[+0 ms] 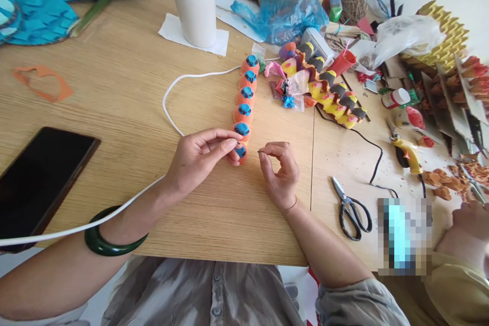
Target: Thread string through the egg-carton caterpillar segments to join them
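Observation:
A row of orange egg-carton cups (245, 97) with blue tops and small black pieces lies on the wooden table. My left hand (208, 152) is at the near end of the row, thumb and fingers pinched together beside the last cup; a small dark bit shows near its fingertips. Just right of the row, my right hand (279, 169) pinches a tiny dark piece between thumb and index finger, apart from the cups.
A white cable (168, 89) loops left of the row. Black-handled scissors (351, 210), a yellow glue gun (408, 153) and painted carton strips (332, 89) lie right. A phone (42, 178) is left; a white bottle (194, 5) stands behind. Another person's hand (471, 219) is far right.

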`<state>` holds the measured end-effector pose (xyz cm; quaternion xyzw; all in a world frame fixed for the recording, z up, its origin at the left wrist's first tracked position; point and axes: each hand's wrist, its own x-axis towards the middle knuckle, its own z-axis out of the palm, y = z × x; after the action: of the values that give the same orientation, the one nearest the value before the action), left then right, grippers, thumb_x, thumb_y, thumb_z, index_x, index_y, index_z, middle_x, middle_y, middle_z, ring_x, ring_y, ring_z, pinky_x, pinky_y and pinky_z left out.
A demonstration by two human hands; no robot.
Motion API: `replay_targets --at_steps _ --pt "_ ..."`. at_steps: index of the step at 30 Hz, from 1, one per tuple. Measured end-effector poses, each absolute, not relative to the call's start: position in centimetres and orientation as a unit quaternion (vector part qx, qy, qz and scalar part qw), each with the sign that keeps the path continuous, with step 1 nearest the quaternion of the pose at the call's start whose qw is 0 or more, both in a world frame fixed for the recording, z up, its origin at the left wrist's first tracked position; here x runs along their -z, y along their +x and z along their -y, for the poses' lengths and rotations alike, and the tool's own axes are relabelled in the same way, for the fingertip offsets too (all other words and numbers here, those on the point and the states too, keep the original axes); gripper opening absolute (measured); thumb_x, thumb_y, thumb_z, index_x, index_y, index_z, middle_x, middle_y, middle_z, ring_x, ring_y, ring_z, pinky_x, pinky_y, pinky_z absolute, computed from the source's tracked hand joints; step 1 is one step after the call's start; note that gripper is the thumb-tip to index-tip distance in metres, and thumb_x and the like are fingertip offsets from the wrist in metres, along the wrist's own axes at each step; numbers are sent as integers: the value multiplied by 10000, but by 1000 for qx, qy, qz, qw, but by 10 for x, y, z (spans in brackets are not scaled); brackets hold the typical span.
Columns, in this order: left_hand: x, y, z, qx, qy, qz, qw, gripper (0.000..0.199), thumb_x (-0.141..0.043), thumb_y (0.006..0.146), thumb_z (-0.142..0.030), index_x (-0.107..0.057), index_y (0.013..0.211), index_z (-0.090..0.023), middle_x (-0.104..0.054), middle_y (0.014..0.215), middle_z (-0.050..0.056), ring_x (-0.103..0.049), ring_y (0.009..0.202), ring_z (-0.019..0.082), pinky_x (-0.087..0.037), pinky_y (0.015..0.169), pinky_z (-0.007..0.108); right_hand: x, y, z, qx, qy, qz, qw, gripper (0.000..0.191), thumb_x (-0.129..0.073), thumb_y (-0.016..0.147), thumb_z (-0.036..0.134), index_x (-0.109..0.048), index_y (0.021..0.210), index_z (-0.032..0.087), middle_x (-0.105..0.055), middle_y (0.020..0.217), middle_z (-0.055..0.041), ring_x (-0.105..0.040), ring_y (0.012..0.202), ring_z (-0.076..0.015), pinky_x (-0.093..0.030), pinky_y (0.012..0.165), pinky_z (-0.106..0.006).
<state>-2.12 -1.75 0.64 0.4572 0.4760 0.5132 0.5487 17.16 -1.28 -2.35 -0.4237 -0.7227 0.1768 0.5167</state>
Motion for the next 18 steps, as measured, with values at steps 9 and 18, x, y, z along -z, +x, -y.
replay_targets --at_steps 9,18 --pt "-10 -21 11 -525 320 -427 663 63 -694 812 -168 -748 807 -136 -735 792 38 -639 607 112 -572 561 235 27 173 12 -218 -448 698 515 163 -605 1012 280 -635 860 230 -688 804 -8 -631 773 -153 -510 713 -341" --pt "-6 -26 5 -492 279 -404 719 69 -678 715 -162 -739 746 -159 -580 659 10 -472 551 74 -384 460 191 28 174 10 -251 -460 676 518 305 -594 1022 337 -602 740 221 -642 704 7 -579 692 -137 -475 673 -319"
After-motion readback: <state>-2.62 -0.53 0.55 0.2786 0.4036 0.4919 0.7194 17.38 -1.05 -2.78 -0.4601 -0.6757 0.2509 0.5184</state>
